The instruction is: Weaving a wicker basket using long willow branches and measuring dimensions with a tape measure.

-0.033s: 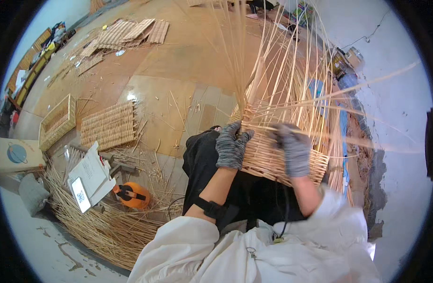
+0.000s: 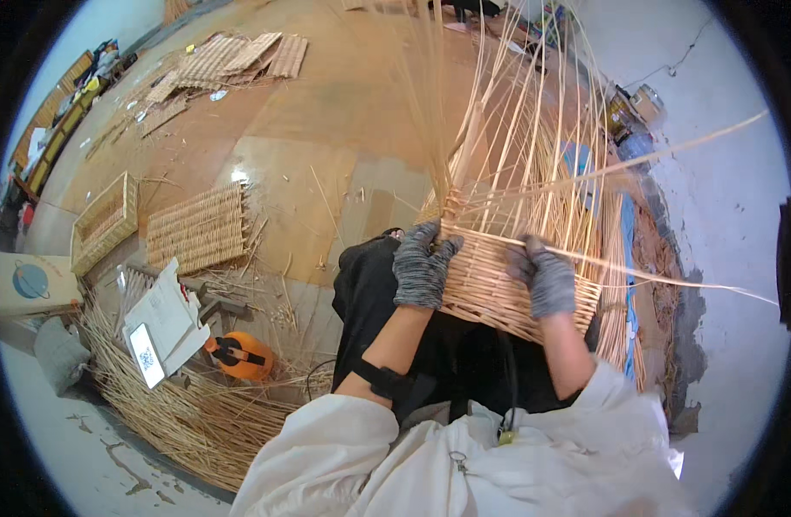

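A half-woven wicker basket [image 2: 486, 280] rests on my lap, its tall loose wicker stakes [image 2: 507, 151] standing up and fanning out from the top edge. My left hand [image 2: 421, 265], in a grey knit glove, is closed on the basket's left corner, with the thumb against the woven wall. At the right part of the weave, my gloved right hand [image 2: 546, 276] is closed around a long wicker strand [image 2: 662, 277] that runs along the top edge and trails off to the right. Its fingertips are partly blurred.
On the left lie a woven panel [image 2: 197, 226], a shallow wicker tray [image 2: 105, 222], an orange spray bottle [image 2: 243, 356] and a phone [image 2: 146, 355] on papers. Loose wicker rods [image 2: 180, 422] cover the lower left floor. A white wall [image 2: 740, 215] stands close on the right.
My right hand has moved slightly to the right and down, drawing the strand lower along the basket's edge. My left hand stays at the corner.
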### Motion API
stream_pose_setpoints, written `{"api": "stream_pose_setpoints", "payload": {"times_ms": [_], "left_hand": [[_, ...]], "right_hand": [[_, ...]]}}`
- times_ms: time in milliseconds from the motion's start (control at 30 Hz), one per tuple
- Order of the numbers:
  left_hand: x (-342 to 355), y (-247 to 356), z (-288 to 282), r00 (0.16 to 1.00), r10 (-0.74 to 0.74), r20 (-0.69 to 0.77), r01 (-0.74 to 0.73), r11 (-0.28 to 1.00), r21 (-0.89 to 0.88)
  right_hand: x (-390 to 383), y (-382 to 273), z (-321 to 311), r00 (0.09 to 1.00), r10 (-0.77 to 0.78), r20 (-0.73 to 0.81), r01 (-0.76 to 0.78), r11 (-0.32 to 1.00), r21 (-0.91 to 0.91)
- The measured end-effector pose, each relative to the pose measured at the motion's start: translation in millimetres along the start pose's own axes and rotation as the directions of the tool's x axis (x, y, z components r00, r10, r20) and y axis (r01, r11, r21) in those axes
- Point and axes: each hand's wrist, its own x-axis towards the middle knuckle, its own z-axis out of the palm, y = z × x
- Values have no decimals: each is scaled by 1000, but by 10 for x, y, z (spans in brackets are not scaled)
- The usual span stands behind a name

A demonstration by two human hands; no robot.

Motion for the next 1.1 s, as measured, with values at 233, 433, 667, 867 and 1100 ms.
{"api": "stream_pose_setpoints", "payload": {"times_ms": [233,433,667,867,1100], "left_hand": [[458,-256,-57,901,-207,381,319,911,-260],[580,68,-128,720,-257,644,323,946,17],[561,167,434,720,-304,624,279,950,141],[528,-183,128,895,-348,279,276,924,266],[-324,102,179,925,345,160,-318,933,-170]], "right_hand": [[222,203,-291,978,190,-86,-160,947,279],[581,-46,-218,983,-122,136,154,952,-263],[2623,466,-203,715,-688,123,230,67,-971],[393,480,-380,908,-420,4,398,863,311],[326,423,-610,905,-420,-64,413,836,361]]}}
